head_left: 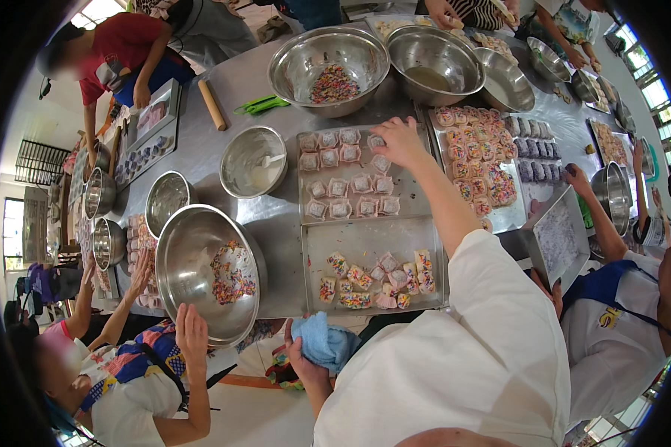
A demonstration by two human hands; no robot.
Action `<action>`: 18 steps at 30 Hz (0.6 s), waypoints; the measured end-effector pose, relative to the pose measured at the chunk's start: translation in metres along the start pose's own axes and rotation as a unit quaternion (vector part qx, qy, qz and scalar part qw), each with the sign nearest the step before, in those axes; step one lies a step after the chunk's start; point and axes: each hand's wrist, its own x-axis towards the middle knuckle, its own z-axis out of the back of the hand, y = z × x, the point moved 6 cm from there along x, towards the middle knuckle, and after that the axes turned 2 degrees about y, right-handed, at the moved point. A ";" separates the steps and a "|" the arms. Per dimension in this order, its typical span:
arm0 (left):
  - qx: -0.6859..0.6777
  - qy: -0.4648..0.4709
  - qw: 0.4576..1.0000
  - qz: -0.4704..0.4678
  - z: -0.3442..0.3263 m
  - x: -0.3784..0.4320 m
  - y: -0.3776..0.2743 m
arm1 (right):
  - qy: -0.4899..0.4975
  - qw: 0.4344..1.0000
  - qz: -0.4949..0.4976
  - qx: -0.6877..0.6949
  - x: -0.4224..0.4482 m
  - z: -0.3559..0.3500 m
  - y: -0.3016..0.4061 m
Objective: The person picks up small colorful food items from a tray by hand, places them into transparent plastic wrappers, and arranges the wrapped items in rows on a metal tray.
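Observation:
My right hand (pixel 400 142) reaches over the far half of a metal tray (pixel 341 173). Its thumb and fingers are around a white-dusted sweet (pixel 376 141) in a paper cup. Rows of similar dusted sweets (pixel 340 209) stand on the same tray. My left hand (pixel 308 366) is low, beside the table's near edge, and grips a bunched blue cloth (pixel 327 341). Closer to me, another metal tray (pixel 369 240) holds sweets coated in coloured sprinkles (pixel 359 276), lying loosely together with a few dusted ones (pixel 388 261) in paper cups.
A large steel bowl with sprinkles (pixel 170 279) stands at left, near a co-worker's hand (pixel 192 329). Another sprinkle bowl (pixel 330 39) and a bowl of liquid (pixel 436 92) stand beyond the trays. To the right are a sprinkled-sweet tray (pixel 514 212) and a co-worker's tilted pan (pixel 562 240).

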 end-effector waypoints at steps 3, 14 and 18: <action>0.010 0.008 1.000 0.015 -0.005 0.007 0.002 | 0.009 1.000 -0.016 -0.015 -0.002 -0.001 -0.013; 0.005 0.005 1.000 0.005 -0.001 0.009 0.006 | -0.054 0.998 -0.017 0.026 0.014 -0.005 -0.011; 0.001 -0.001 1.000 0.013 -0.001 0.011 0.007 | -0.092 0.996 -0.011 0.011 0.011 0.008 -0.017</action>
